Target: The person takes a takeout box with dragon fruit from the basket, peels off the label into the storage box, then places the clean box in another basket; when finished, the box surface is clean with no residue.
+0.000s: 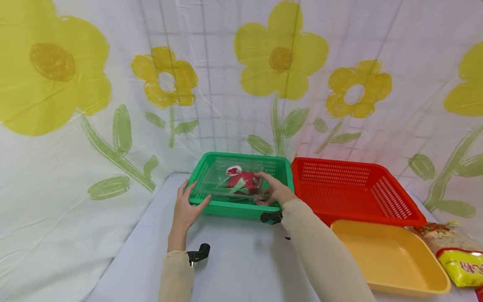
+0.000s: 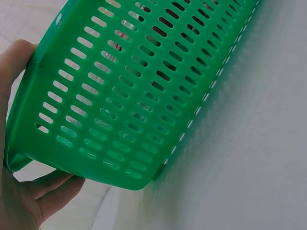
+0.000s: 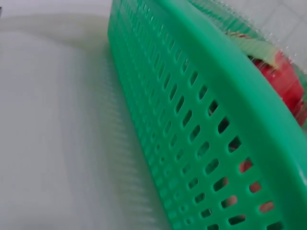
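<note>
A clear plastic box (image 1: 215, 178) with a round fruit label lies in the green basket (image 1: 230, 206). A red dragon fruit (image 1: 245, 181) with a green leaf shows through it; the right wrist view catches the dragon fruit (image 3: 283, 84) over the rim. My right hand (image 1: 273, 191) reaches inside the basket and grips the box's right end, thumb low and fingers above. At the front left corner, my left hand (image 1: 185, 209) touches the basket rim with straight, spread fingers. In the left wrist view those fingers (image 2: 60, 196) lie beside the basket's corner.
A red basket (image 1: 336, 193) stands against the green one's right side. In front of it is a yellow tray (image 1: 392, 256). Food packets, one a yellow bag (image 1: 462, 268), lie at the far right. A flowered curtain (image 1: 226, 121) hangs behind the white table (image 1: 234, 260).
</note>
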`<move>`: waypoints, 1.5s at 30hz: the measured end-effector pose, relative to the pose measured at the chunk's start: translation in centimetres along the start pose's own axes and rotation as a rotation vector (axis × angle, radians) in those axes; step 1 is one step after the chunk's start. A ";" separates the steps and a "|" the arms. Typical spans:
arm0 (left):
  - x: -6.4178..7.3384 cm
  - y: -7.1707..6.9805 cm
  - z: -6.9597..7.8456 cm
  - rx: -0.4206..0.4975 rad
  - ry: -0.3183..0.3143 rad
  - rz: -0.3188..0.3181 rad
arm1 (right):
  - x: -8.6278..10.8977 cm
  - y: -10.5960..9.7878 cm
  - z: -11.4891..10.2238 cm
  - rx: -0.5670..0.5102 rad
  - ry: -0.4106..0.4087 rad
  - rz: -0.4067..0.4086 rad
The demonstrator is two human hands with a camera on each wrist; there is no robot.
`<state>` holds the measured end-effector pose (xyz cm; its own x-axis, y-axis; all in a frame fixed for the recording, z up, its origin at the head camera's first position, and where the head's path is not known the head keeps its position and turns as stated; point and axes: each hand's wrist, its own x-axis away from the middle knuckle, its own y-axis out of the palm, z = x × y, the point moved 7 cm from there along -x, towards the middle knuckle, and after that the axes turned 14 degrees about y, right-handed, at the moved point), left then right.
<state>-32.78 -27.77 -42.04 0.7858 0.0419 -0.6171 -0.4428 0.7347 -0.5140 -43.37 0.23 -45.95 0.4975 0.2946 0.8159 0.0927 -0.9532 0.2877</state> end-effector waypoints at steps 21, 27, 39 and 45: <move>0.0 0.2 0.0 -0.001 0.007 0.018 | 2.1 -0.5 -2.1 0.021 -0.080 -0.050; 0.1 0.3 0.1 0.010 -0.002 0.022 | 4.5 -1.1 -3.2 0.043 -0.094 -0.069; 0.1 0.1 -0.2 0.010 -0.011 0.019 | 10.3 -2.3 -2.3 -0.077 -0.135 -0.189; 0.1 0.3 -0.3 0.002 -0.007 0.025 | 14.0 -2.8 -0.3 -0.185 -0.166 -0.377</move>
<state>-32.94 -27.74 -42.38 0.7778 0.0652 -0.6252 -0.4613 0.7348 -0.4973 -36.90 7.04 -35.21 0.5916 0.5900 0.5494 0.1459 -0.7486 0.6468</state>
